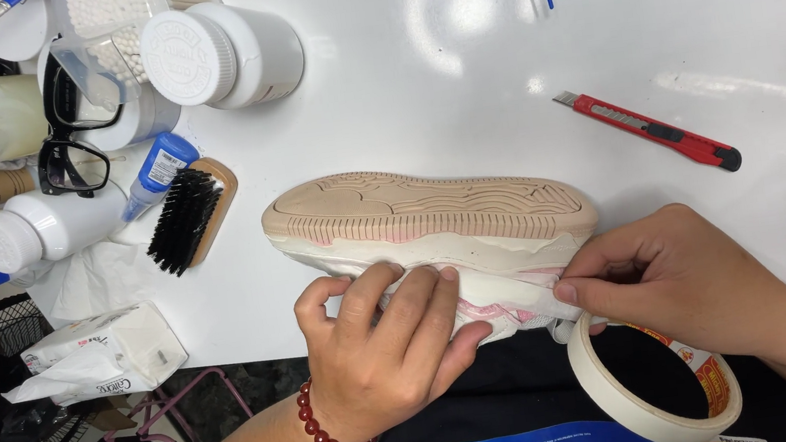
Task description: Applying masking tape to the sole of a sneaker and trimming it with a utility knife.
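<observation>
A sneaker (432,211) lies sole-up on its side at the near edge of the white table (455,73), its tan ribbed sole facing up and pink upper toward me. My left hand (379,348), with a red bead bracelet at the wrist, presses its fingers on the shoe's white midsole and a strip of pale masking tape laid there. My right hand (680,276) pinches the tape strip at the shoe's right end. The masking tape roll (658,383) hangs below that hand, off the table edge.
A red utility knife (652,129) lies right of the shoe. At the left stand white jars (222,52), squeeze bottles, black glasses (73,140), a black-bristled wooden brush (188,216) and a tissue pack (104,351). A black fan sits at the lower left.
</observation>
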